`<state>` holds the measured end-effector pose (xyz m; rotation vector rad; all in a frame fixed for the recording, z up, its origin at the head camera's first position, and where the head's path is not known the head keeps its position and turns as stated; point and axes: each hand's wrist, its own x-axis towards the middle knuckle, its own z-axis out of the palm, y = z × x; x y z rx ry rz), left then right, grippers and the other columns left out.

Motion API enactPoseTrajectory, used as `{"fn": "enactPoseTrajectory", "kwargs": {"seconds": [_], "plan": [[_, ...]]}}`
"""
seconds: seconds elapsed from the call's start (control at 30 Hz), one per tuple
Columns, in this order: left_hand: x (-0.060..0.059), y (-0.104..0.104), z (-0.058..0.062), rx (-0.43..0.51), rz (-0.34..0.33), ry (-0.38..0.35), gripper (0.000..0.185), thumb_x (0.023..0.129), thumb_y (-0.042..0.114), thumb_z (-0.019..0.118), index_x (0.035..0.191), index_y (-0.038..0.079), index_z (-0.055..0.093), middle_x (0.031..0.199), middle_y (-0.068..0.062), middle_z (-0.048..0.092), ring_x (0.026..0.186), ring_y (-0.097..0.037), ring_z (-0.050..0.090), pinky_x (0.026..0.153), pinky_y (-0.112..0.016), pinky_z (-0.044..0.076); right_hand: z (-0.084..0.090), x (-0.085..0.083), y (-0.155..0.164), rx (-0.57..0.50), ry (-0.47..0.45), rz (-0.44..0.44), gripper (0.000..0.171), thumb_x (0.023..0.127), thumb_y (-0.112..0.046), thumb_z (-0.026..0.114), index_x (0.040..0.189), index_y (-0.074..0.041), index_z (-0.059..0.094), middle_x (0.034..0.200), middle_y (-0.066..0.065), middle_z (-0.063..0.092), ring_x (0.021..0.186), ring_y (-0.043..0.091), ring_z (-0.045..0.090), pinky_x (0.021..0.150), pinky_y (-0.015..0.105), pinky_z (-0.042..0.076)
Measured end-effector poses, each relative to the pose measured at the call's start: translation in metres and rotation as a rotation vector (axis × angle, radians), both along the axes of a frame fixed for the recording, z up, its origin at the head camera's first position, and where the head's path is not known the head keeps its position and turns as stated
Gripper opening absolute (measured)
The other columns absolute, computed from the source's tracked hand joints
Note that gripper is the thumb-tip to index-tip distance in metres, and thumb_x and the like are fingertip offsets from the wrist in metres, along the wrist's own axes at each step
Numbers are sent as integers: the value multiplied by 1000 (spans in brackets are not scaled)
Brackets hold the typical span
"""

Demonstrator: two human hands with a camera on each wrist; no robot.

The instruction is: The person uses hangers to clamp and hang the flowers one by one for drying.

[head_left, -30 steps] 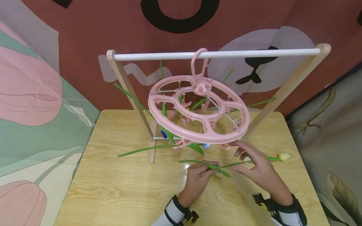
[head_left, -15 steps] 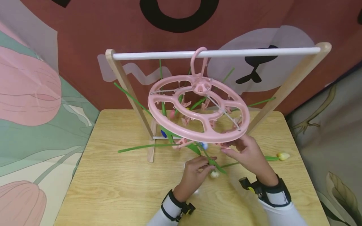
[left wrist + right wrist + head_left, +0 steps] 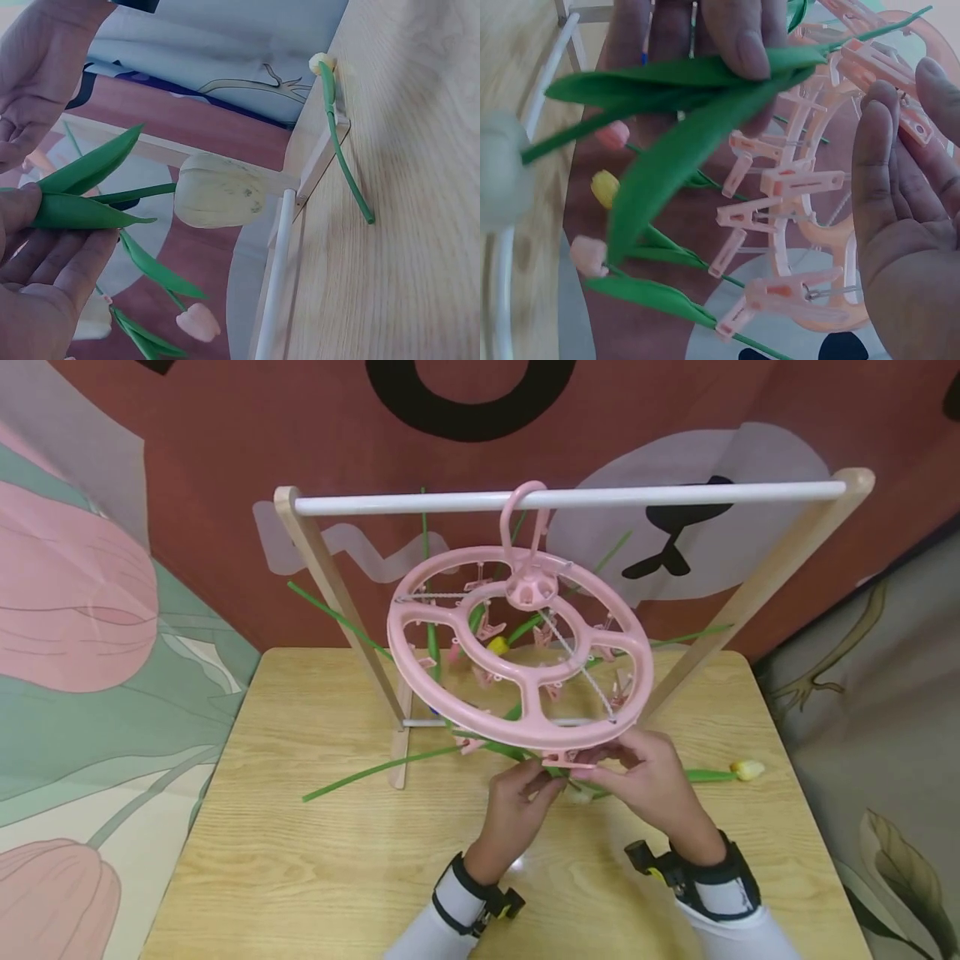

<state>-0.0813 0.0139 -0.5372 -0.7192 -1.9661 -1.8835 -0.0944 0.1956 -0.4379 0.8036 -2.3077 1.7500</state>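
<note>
My left hand [image 3: 517, 814] pinches a white artificial tulip [image 3: 217, 191] by its green leaves and stem, below the front rim of a round pink clip hanger [image 3: 531, 697]. My right hand [image 3: 656, 785] pinches a pink clothespin [image 3: 881, 64] hanging from that rim. The tulip's stem reaches the clothespin's mouth; whether it lies between the jaws I cannot tell. In the left wrist view the white bloom points away from the fingers, and in the head view it is mostly hidden.
The hanger hooks over the white bar [image 3: 375, 505] of a wooden rack on the table [image 3: 300, 860]. Several other tulips hang from its clothespins, including a yellow tulip [image 3: 605, 189] and a pink tulip [image 3: 589, 256]. A pale yellow tulip [image 3: 747, 770] lies at the table's right.
My right hand has moved left and now grips the clothespin. The left hand has raised the white tulip's stem toward it. The hanger has turned and tilted slightly.
</note>
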Motion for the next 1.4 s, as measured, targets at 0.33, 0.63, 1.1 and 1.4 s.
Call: {"fn": "enactPoseTrajectory", "kwargs": {"seconds": [0.33,0.63,1.1,1.4], "plan": [[-3,2,-1,42,-3,13,28,90,-13,71,117,-8,70,106,-26,75,89,-35,78,78,-29,66,-6,0,-9,-79,73,-3,50,68,23,82,115,9,69,107,-8,75,93,5,72,78,20,63],[-2,1,3,34,13,-21,25,88,-11,73,113,-8,71,108,-26,75,91,-35,78,79,-29,66,-7,1,-8,42,110,-50,41,78,6,85,115,1,71,100,2,76,89,7,71,77,17,61],[-2,-8,5,18,15,50,25,87,-12,74,111,-9,71,105,-24,75,91,-32,77,79,-28,66,15,-36,42,485,621,-429,55,106,-46,50,130,2,63,129,30,58,111,45,55,91,47,47],[-1,-15,9,-4,18,83,27,86,-12,74,113,-8,71,100,-22,75,84,-30,77,77,-27,66,19,-45,46,584,669,-398,44,108,-42,48,118,-7,73,133,17,68,137,40,53,117,76,29]]}}
